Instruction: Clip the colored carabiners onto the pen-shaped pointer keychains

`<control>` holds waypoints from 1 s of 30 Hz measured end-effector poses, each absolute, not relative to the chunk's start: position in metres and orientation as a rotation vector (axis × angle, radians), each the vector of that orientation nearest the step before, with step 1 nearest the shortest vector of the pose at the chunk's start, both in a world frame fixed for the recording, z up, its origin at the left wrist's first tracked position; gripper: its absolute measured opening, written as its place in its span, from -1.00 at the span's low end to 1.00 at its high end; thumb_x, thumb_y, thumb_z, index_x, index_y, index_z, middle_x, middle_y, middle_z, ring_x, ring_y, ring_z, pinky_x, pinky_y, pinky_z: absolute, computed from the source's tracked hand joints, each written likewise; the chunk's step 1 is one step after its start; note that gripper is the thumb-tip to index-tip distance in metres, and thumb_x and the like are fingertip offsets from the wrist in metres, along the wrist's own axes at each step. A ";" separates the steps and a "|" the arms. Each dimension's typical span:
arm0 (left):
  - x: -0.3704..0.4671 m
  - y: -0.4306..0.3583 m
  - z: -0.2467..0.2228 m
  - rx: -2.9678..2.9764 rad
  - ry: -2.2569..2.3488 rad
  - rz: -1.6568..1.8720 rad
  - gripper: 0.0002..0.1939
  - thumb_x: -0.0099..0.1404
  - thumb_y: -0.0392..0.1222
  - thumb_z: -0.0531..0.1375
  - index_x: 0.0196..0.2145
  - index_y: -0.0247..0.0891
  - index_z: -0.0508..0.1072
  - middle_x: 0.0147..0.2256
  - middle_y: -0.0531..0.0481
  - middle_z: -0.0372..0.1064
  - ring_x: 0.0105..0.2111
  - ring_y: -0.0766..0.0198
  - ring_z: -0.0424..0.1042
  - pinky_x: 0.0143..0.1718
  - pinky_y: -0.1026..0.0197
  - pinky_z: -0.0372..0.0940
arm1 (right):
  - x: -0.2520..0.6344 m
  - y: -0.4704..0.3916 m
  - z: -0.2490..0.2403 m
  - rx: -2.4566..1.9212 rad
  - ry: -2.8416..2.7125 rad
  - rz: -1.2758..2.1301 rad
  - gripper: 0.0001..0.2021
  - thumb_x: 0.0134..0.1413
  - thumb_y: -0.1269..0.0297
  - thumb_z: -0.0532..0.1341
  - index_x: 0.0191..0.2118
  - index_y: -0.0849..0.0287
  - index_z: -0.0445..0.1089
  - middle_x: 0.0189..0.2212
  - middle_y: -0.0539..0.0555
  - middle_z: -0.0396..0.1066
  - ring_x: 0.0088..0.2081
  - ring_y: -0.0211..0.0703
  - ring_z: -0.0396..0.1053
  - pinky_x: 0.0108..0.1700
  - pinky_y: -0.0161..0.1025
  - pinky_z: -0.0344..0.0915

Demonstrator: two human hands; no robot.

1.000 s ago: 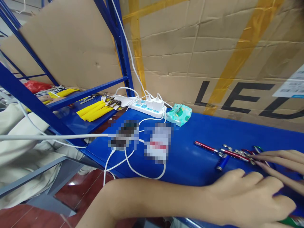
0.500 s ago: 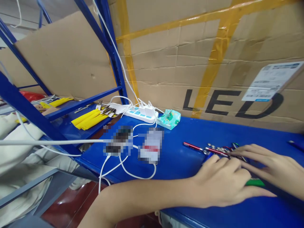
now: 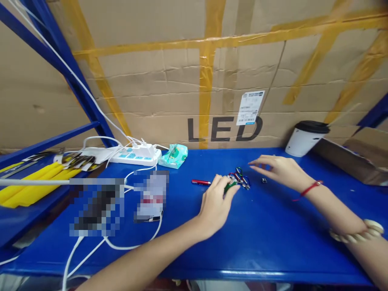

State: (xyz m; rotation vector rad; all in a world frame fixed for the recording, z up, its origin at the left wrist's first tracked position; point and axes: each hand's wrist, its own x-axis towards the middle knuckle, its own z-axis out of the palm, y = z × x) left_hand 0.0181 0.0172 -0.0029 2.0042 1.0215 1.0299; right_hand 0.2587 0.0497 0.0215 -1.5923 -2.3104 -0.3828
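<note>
My left hand [image 3: 216, 204] is over the small pile on the blue tabletop, its fingers curled round a green pen-shaped piece [image 3: 232, 185], partly hidden by the hand. A red pen-like light [image 3: 200, 182] lies left of those fingers, its right end covered. Just beyond the hand are coloured carabiner-like clips [image 3: 239, 174] in red, green and blue, with small silver bits among them. My right hand [image 3: 277, 169] hovers above the table right of the pile, fingers stretched out and holding nothing visible. Below it lies a small dark metal piece [image 3: 264, 180].
Two blurred phones, one nearer [image 3: 98, 206] and one farther [image 3: 153, 196], lie on the left with white cables. Behind them are a white power strip [image 3: 136, 155] and a tissue pack [image 3: 173, 156]. A lidded cup [image 3: 304, 139] and an open carton [image 3: 348, 161] stand at right.
The view has swung right, bringing the cup and carton into sight. My hands have moved apart; the right has lifted away from the pile, while the left stays at it with the green piece.
</note>
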 end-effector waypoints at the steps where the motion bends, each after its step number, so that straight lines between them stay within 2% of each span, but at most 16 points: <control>1: 0.019 0.018 -0.003 1.957 1.035 1.050 -0.76 0.33 -0.05 -0.04 -0.39 -0.20 0.29 -0.32 0.05 0.26 -0.29 0.32 0.29 -0.23 0.27 0.18 | 0.259 0.051 0.020 -1.574 -2.346 -0.357 -0.70 0.18 0.08 0.03 -0.23 0.06 0.47 -0.30 0.02 0.48 -0.36 -0.23 0.44 -0.50 -0.38 0.22; 5: 0.021 0.018 -0.001 1.740 1.099 1.076 -0.65 0.36 -0.04 -0.14 -0.51 -0.23 0.19 -0.45 0.04 0.21 -0.35 0.31 0.26 -0.29 0.26 0.16 | 0.253 0.050 0.017 -1.453 -2.419 -0.280 -0.67 0.17 0.03 0.03 -0.30 0.07 0.47 -0.33 0.03 0.47 -0.38 -0.24 0.43 -0.45 -0.37 0.23; 10: 0.022 0.014 0.001 1.618 1.081 1.067 -0.64 0.36 -0.02 -0.15 -0.52 -0.23 0.17 -0.52 0.05 0.17 -0.41 0.31 0.24 -0.33 0.27 0.15 | 0.237 0.043 0.016 -1.326 -2.466 -0.131 -0.66 0.15 -0.01 0.03 -0.28 0.07 0.46 -0.33 0.05 0.46 -0.37 -0.23 0.43 -0.40 -0.35 0.24; 15: 0.022 0.008 0.000 1.723 0.980 1.029 -0.74 0.34 -0.09 -0.06 -0.46 -0.24 0.22 -0.48 0.08 0.19 -0.42 0.36 0.21 -0.31 0.30 0.14 | 0.231 0.041 0.014 -1.316 -2.495 -0.107 -0.65 0.12 -0.05 0.05 -0.26 0.07 0.45 -0.35 0.05 0.44 -0.41 -0.24 0.41 -0.42 -0.36 0.22; 20: 0.023 0.008 -0.003 1.744 0.961 1.029 -0.79 0.33 -0.13 -0.03 -0.39 -0.24 0.30 -0.43 0.07 0.22 -0.41 0.37 0.21 -0.32 0.32 0.15 | 0.228 0.042 0.006 -1.259 -2.549 -0.152 -0.64 0.18 0.00 -0.01 -0.24 0.05 0.46 -0.33 0.04 0.43 -0.40 -0.26 0.41 -0.45 -0.39 0.21; 26: 0.025 0.011 -0.010 1.685 0.960 1.067 -0.75 0.33 -0.08 -0.04 -0.36 -0.24 0.33 -0.42 0.06 0.25 -0.44 0.39 0.22 -0.38 0.33 0.17 | 0.224 0.044 -0.002 -1.180 -2.508 -0.306 -0.64 0.21 0.07 -0.02 -0.33 0.06 0.49 -0.34 0.04 0.42 -0.45 -0.31 0.40 -0.50 -0.41 0.19; 30: 0.025 0.008 -0.009 1.730 0.931 1.082 -0.72 0.34 -0.07 -0.06 -0.36 -0.24 0.35 -0.37 0.03 0.27 -0.42 0.38 0.23 -0.35 0.33 0.18 | 0.223 0.044 -0.001 -1.198 -2.468 -0.324 -0.64 0.19 0.07 0.00 -0.38 0.07 0.48 -0.34 0.04 0.42 -0.45 -0.31 0.39 -0.54 -0.41 0.18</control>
